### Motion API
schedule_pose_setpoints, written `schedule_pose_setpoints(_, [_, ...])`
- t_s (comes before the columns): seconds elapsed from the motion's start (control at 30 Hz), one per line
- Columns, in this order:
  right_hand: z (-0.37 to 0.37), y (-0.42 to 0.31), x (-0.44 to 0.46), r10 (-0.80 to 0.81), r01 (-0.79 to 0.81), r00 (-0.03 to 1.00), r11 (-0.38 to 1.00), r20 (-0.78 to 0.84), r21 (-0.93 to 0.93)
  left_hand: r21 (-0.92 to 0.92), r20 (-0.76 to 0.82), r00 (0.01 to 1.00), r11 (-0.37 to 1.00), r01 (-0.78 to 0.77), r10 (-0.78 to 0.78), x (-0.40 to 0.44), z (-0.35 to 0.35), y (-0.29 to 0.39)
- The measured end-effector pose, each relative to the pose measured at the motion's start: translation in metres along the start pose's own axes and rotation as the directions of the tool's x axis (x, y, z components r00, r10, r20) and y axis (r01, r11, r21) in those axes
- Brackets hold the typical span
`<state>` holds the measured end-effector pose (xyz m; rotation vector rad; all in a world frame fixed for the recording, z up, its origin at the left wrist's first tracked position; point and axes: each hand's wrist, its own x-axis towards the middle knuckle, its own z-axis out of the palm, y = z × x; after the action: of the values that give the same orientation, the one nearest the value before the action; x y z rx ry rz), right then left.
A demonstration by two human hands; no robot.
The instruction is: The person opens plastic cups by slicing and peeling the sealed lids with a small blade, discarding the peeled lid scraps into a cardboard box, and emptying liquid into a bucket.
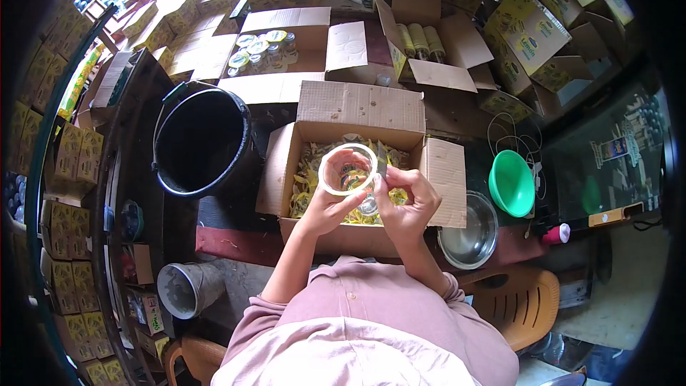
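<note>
Clear cup (349, 171) mid-frame, open end toward the camera, held above the open carton (361, 106) of yellow packets (303, 189). Left hand (326, 207) wrapped round the cup's left and lower side. Right hand (410, 207) at its right edge, thumb and fingers pinching a thin grey strip (381, 159) (too small to identify). Black bucket (204, 139) left of the carton; green bowl (512, 182) right of frame centre, beside a see-through basin (469, 234).

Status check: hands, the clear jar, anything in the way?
Left hand gripping clear jar. Right hand at jar's side, exact grip unclear. Jar above open carton of yellow packets; no obstruction visible.
</note>
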<state>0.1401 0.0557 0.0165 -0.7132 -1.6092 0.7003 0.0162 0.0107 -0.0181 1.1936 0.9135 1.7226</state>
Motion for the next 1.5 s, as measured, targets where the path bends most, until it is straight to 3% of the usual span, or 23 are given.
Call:
schedule_pose_setpoints(0.2, [0.002, -0.003, 0.001, -0.063, 0.063, 0.998, 0.996, -0.002, -0.064, 0.051, 0.000, 1.000, 0.998, -0.022, 0.022, 0.001, 0.000, 0.001])
schedule_pose_setpoints(0.4, [0.001, -0.003, 0.006, -0.128, 0.126, 0.992, 0.980, -0.002, -0.152, 0.227, 0.068, 0.997, 0.973, -0.047, 0.032, -0.002, -0.006, 0.003])
schedule_pose_setpoints(0.6, [-0.001, 0.003, 0.008, -0.016, 0.015, 0.999, 0.999, -0.038, -0.046, 0.030, 0.063, 0.998, 0.999, 0.020, -0.022, -0.001, -0.007, 0.001])
schedule_pose_setpoints(0.8, [-0.006, -0.004, 0.004, -0.013, 0.012, 1.000, 1.000, -0.003, -0.019, 0.037, 0.082, 0.997, 0.999, -0.010, 0.007, 0.001, -0.008, 0.000])
schedule_pose_setpoints(0.9, [-0.007, -0.001, 0.001, 0.004, -0.003, 0.999, 1.000, -0.033, 0.017, -0.151, 0.036, 0.997, 0.986, 0.068, -0.063, -0.003, -0.010, 0.000])
schedule_pose_setpoints(0.93, [-0.009, 0.001, 0.001, 0.015, -0.013, 0.999, 0.999, -0.049, 0.034, -0.296, 0.026, 0.996, 0.951, 0.091, -0.087, -0.004, -0.016, -0.009])
schedule_pose_setpoints(1.0, [-0.013, 0.005, 0.004, 0.173, -0.162, 0.983, 0.975, -0.062, 0.155, -0.549, 0.079, 0.989, 0.823, 0.145, -0.122, -0.006, -0.020, -0.005])
schedule_pose_setpoints(1.03, [-0.016, 0.009, 0.006, 0.252, -0.233, 0.966, 0.948, -0.061, 0.216, -0.554, 0.079, 0.990, 0.820, 0.143, -0.119, -0.006, -0.024, -0.008])
schedule_pose_setpoints(1.13, [-0.036, 0.051, 0.012, 0.404, -0.459, 0.888, 0.803, 0.218, 0.381, -0.691, 0.116, 0.990, 0.711, 0.134, -0.074, -0.005, -0.025, 0.002])
schedule_pose_setpoints(1.23, [-0.037, 0.103, 0.005, 0.447, -0.698, 0.667, 0.655, 0.596, 0.290, -0.689, 0.122, 0.991, 0.714, 0.124, -0.054, -0.003, -0.028, 0.002])
schedule_pose_setpoints(1.27, [-0.036, 0.111, 0.001, 0.674, -0.691, 0.391, 0.665, 0.627, -0.284, -0.690, 0.124, 0.990, 0.713, 0.129, -0.060, -0.004, -0.028, 0.002])
schedule_pose_setpoints(1.3, [-0.037, 0.126, -0.010, 0.493, -0.316, 0.592, 0.870, 0.637, -0.379, -0.653, 0.112, 0.991, 0.746, 0.128, -0.072, -0.004, -0.030, 0.001])
schedule_pose_setpoints(1.33, [-0.036, 0.129, -0.019, 0.251, 0.110, 0.696, 0.889, 0.673, -0.445, -0.648, 0.105, 0.991, 0.750, 0.130, -0.081, -0.006, -0.033, 0.002])
schedule_pose_setpoints(1.5, [-0.045, 0.114, -0.007, 0.506, -0.366, 0.677, 0.861, 0.534, -0.353, -0.637, 0.041, 0.995, 0.764, 0.099, -0.095, -0.005, -0.037, 0.002])
